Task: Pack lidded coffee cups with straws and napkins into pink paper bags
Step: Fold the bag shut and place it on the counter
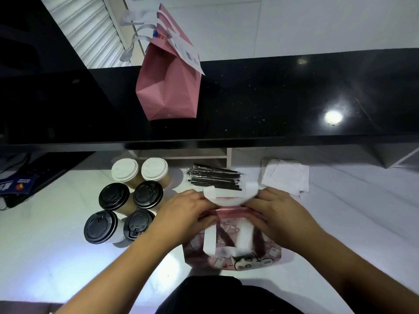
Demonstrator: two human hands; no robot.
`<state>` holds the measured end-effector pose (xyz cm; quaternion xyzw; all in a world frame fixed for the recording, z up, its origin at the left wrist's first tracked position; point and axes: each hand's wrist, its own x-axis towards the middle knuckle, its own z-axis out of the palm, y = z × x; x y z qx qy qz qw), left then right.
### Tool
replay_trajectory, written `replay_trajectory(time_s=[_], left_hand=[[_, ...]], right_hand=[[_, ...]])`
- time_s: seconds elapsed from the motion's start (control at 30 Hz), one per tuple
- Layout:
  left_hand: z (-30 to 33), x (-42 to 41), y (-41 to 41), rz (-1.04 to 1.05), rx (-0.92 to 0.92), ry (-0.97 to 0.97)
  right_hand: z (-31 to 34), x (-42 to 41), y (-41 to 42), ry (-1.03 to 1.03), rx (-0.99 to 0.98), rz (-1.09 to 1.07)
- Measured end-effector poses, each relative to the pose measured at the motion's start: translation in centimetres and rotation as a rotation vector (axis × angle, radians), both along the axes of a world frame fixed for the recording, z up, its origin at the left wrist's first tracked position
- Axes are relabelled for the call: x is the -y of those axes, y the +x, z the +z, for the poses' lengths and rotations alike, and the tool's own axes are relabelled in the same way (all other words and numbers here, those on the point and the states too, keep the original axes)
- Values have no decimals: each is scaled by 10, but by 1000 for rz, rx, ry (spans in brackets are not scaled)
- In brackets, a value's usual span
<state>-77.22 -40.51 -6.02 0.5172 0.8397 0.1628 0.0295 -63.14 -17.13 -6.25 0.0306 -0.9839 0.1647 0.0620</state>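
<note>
On the white counter [56, 257] near our body, at 6 o'clock, stands a pink paper bag [233, 252], and we pinch its folded top edge from both ends — our left hand [183, 211] at the 9 o'clock end, our right hand [278, 214] at the 3 o'clock end. At 10 o'clock from this bag stand six lidded cups [127, 198] close together; at 12 o'clock lie the black straws [214, 179], at 1 o'clock the napkins [285, 177]. A second pink bag [169, 87] stands farther at 12 o'clock, on the black shelf [272, 98].

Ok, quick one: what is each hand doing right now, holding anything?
Left hand: pinches the top edge of the pink paper bag on the white counter.
Right hand: pinches the same bag's top edge from the other side.
</note>
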Motion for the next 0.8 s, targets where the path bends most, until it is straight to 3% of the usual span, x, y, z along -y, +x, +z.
replay_trajectory(time_s=[0.17,0.37,0.8], left_hand=[[9,-20,6,-16,-153,-120],[13,-39,25,-49,-285,-228],[0,11,1,14,-109,-52]], right_hand=[[6,17,-17,160,101,43],[4,22,-13,129,53,75],[-8,-21,37,-106,21,-69]])
